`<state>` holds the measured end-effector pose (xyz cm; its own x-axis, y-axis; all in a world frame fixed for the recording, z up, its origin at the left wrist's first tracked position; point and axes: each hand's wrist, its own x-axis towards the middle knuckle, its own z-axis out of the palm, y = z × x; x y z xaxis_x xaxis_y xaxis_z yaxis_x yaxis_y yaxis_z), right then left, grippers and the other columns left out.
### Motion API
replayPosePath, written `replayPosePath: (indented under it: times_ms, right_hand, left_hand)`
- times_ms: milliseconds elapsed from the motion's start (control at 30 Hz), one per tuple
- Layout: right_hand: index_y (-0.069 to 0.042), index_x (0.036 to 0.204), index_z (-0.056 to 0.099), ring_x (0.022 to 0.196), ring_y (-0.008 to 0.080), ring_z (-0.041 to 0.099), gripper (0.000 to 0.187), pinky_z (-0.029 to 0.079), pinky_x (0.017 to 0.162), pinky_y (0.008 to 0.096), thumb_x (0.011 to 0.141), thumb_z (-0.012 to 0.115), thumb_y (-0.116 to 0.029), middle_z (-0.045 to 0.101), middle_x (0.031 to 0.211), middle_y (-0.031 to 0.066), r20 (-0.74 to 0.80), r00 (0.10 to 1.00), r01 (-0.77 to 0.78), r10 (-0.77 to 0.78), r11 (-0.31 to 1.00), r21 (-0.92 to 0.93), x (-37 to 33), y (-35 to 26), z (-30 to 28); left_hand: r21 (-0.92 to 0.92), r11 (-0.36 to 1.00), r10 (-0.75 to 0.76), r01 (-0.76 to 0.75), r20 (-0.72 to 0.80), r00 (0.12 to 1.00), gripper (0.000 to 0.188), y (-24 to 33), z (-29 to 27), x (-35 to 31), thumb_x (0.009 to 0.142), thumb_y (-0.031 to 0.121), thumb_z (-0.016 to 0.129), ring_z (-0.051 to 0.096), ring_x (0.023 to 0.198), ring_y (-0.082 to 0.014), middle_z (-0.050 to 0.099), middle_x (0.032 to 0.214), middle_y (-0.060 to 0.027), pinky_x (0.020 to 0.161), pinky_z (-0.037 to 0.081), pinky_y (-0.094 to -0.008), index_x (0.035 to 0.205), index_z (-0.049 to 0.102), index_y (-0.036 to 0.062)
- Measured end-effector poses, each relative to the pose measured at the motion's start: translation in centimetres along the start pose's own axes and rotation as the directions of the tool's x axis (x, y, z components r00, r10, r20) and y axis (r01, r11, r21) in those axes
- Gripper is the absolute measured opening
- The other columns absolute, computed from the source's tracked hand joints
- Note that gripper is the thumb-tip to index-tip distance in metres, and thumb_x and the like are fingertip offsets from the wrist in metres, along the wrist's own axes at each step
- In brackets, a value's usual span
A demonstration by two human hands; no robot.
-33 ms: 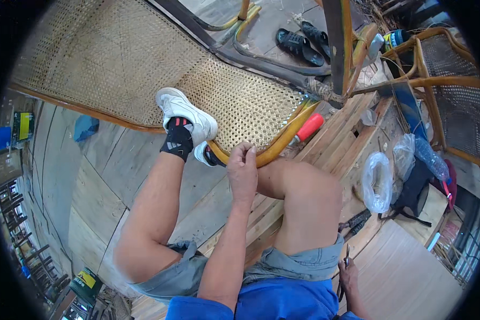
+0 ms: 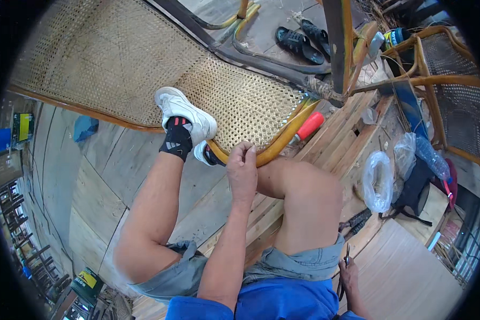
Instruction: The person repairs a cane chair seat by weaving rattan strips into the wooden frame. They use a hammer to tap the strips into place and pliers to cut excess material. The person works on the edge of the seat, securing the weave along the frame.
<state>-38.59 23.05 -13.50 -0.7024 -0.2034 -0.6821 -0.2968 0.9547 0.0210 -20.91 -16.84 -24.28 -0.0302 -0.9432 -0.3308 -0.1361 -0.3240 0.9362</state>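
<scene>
My left hand (image 2: 242,173) is closed in a pinch at the near edge of the woven cane panel (image 2: 245,104), right by its curved yellow-brown rattan rim (image 2: 285,141). What lies between the fingertips is too small to make out. Low on the right, beside my hip, my right hand (image 2: 350,280) is closed around a slim metal hand tool (image 2: 348,257) with dark handles. The hand covers much of it, so whether these are pliers or scissors does not show. My white shoe (image 2: 189,114) rests on the panel's left edge.
A red-handled tool (image 2: 309,126) lies against the rim, on the slatted wooden bench (image 2: 333,144). To the right are a coil of clear plastic (image 2: 377,182), a plastic bottle (image 2: 431,157) and another cane chair (image 2: 453,90). Black sandals (image 2: 298,44) lie on the floor beyond.
</scene>
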Motion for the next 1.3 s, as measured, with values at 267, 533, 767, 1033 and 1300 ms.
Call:
replayPosePath:
  times_ms: [267, 533, 767, 1033, 1300]
  right_hand:
    - [0.004, 0.103, 0.053, 0.086, 0.0425, 0.06, 0.042, 0.047, 0.072, 0.0449, 0.087, 0.055, -0.034, 0.061, 0.089, 0.0271, 0.082, 0.997, 0.001, 0.0, 1.0, -0.016, 1.1, -0.1, 0.4]
    - [0.006, 0.1, 0.05, 0.085, 0.0456, 0.059, 0.045, 0.048, 0.072, 0.0465, 0.085, 0.058, -0.035, 0.06, 0.087, 0.0299, 0.086, 0.996, -0.03, 0.032, 0.999, -0.027, 2.3, 0.1, 1.6]
    - [0.009, 0.107, 0.049, 0.088, 0.0408, 0.06, 0.048, 0.048, 0.074, 0.0447, 0.084, 0.061, -0.032, 0.061, 0.093, 0.0286, 0.097, 0.994, -0.057, 0.058, 0.998, -0.006, 1.7, -1.3, 0.2]
    - [0.001, 0.106, 0.056, 0.093, 0.0223, 0.056, 0.023, 0.044, 0.081, 0.034, 0.086, 0.056, -0.01, 0.06, 0.099, 0.0137, -0.405, 0.848, 0.395, -0.341, 0.917, 0.053, 1.8, -10.4, -8.9]
    - [-0.001, 0.098, 0.059, 0.095, 0.0314, 0.055, 0.018, 0.043, 0.086, 0.0407, 0.081, 0.056, -0.005, 0.059, 0.096, 0.0145, -0.065, 0.026, 0.941, -0.998, 0.047, -0.336, 5.1, -38.8, -8.4]
  left_hand:
    - [0.106, 0.982, 0.155, -0.154, 0.006, 0.988, 0.005, -0.7, 0.6, 0.3, 0.082, 0.005, 0.058, 0.054, 0.083, -0.0204, 0.058, 0.083, -0.0089, 0.078, 0.043, -0.031, 0.082, 0.059, -0.0008]
    - [0.218, 0.931, 0.294, -0.293, 0.031, 0.955, 0.005, -1.5, 0.9, 0.4, 0.081, 0.005, 0.059, 0.052, 0.086, -0.0255, 0.056, 0.087, -0.0107, 0.081, 0.041, -0.0352, 0.084, 0.057, 0.0008]
    - [0.316, 0.892, 0.309, -0.322, 0.093, 0.946, 0.006, -1.5, 1.0, 0.9, 0.082, 0.006, 0.058, 0.052, 0.088, -0.0282, 0.056, 0.09, -0.0122, 0.082, 0.04, -0.0385, 0.085, 0.057, 0.0014]
    - [0.407, 0.891, 0.165, -0.2, 0.121, 0.979, 0.011, -0.5, 1.0, 1.4, 0.08, 0.011, 0.058, 0.053, 0.091, -0.0308, 0.057, 0.09, -0.0156, 0.084, 0.041, -0.0399, 0.082, 0.061, -0.0001]
    - [0.086, 0.959, 0.278, -0.271, -0.077, 0.957, 0.016, -3.8, -0.8, 2.1, 0.083, 0.008, 0.054, 0.054, 0.087, -0.0238, 0.058, 0.093, -0.0112, 0.081, 0.043, -0.0338, 0.095, 0.062, -0.0003]
